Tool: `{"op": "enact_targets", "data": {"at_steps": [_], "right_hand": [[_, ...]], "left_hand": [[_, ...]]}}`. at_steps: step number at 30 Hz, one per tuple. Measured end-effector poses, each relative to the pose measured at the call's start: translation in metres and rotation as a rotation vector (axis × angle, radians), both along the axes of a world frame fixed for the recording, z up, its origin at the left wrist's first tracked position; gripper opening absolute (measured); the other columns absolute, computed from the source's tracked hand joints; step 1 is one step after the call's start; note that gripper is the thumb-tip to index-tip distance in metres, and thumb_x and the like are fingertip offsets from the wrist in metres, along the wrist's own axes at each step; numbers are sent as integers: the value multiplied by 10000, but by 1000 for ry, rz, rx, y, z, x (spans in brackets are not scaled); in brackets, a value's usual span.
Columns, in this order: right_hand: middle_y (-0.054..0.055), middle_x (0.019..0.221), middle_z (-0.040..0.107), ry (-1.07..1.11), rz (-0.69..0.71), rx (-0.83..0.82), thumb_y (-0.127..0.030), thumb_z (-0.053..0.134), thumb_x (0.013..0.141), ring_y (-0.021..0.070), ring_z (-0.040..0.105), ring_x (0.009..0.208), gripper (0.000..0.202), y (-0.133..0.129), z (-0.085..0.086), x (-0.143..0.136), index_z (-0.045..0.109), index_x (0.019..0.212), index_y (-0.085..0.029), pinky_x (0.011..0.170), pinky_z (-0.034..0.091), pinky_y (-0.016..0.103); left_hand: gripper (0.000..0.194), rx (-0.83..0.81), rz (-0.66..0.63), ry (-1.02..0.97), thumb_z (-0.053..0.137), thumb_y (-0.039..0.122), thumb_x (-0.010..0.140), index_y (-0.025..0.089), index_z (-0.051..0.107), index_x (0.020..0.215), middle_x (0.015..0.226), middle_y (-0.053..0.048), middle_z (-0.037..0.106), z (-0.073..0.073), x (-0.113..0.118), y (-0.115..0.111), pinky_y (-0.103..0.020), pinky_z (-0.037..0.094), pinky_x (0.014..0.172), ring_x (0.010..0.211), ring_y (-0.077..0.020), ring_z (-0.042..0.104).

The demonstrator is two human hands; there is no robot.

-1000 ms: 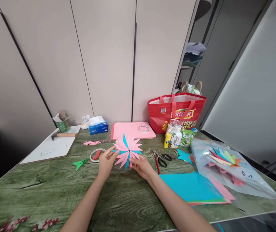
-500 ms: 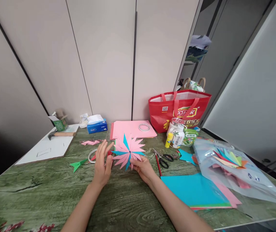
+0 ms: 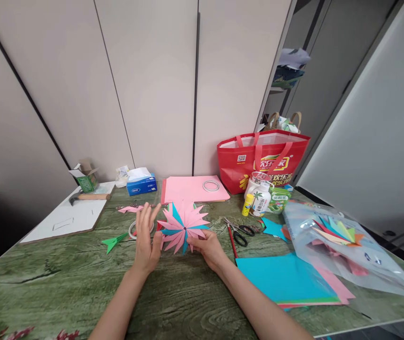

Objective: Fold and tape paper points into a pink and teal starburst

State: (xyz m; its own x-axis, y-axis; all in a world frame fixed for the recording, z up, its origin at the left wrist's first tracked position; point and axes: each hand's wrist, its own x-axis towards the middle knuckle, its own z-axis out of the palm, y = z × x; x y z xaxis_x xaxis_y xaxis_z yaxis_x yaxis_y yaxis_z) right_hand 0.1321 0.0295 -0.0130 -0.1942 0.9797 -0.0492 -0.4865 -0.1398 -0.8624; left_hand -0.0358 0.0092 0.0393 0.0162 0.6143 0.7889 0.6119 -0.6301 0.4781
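Note:
A round folded-paper pinwheel star (image 3: 189, 219), pink with several blue points, is held above the table by my right hand (image 3: 207, 246). The thumb and fingers pinch its lower right edge. Just left of the star is my left hand (image 3: 147, 238), its fingers spread and raised, holding nothing. Behind that hand lies a roll of white tape (image 3: 131, 230), partly covered by the fingers. A red piece (image 3: 159, 225) shows between my left hand and the star. Further left lies a green folded paper piece (image 3: 113, 242).
Scissors (image 3: 239, 234), a red pen (image 3: 231, 242), a glue stick (image 3: 247, 206) and blue paper sheets (image 3: 283, 278) lie to the right. Pink sheets (image 3: 184, 188), a tissue box (image 3: 141, 185) and a red bag (image 3: 233, 165) stand behind. A hammer (image 3: 92, 197) rests on a white board (image 3: 51, 222).
The star has moved slightly left and down and has turned a little in my right hand. My left hand stays spread beside it, with its fingers shifted slightly left.

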Motion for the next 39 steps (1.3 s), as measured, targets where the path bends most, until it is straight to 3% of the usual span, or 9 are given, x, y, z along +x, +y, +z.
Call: {"op": "enact_targets", "data": {"at_steps": [8,13,18,22,33,39], "right_hand": [[-21,528,574,-113,-15,65,-254,764,455,80,431,467,236,-1,0,-2,641,608,-124,469,338,199],[-34,477,530,-180,18,123,-273,745,487,69,381,439,204,-3,-1,-3,624,561,-127,441,287,191],[-43,452,498,-245,12,139,-290,739,488,67,362,421,213,-4,-1,-4,599,534,-136,426,272,191],[-49,408,454,-319,16,166,-299,726,500,61,338,394,243,-5,1,-4,544,467,-143,398,240,188],[-56,406,439,-355,26,172,-288,715,507,57,328,387,249,-6,1,-6,514,459,-148,387,228,186],[-60,386,435,-397,8,182,-268,692,521,59,329,369,223,-8,2,-7,511,459,-154,376,233,188]], "left_hand": [[545,46,27,143,271,414,861,210,142,1350,1310,-118,422,-2,-3,1,-524,16,1030,1293,-251,173],[510,74,24,306,263,393,867,242,165,1344,1249,-83,499,-4,-2,2,-573,-78,998,1288,-260,188],[535,123,49,344,239,390,871,223,97,1358,1301,-106,439,-3,-3,1,-603,-62,981,1294,-272,160],[539,93,52,487,219,418,867,225,113,1358,1244,-79,507,2,-1,-2,-610,-102,968,1288,-275,181],[574,76,-33,609,210,404,871,178,30,1367,1264,-115,480,-2,3,-5,-613,-54,972,1282,-277,201],[594,39,-82,693,206,452,860,170,74,1366,1291,-127,446,-2,8,-6,-593,-74,982,1281,-276,203]]}}
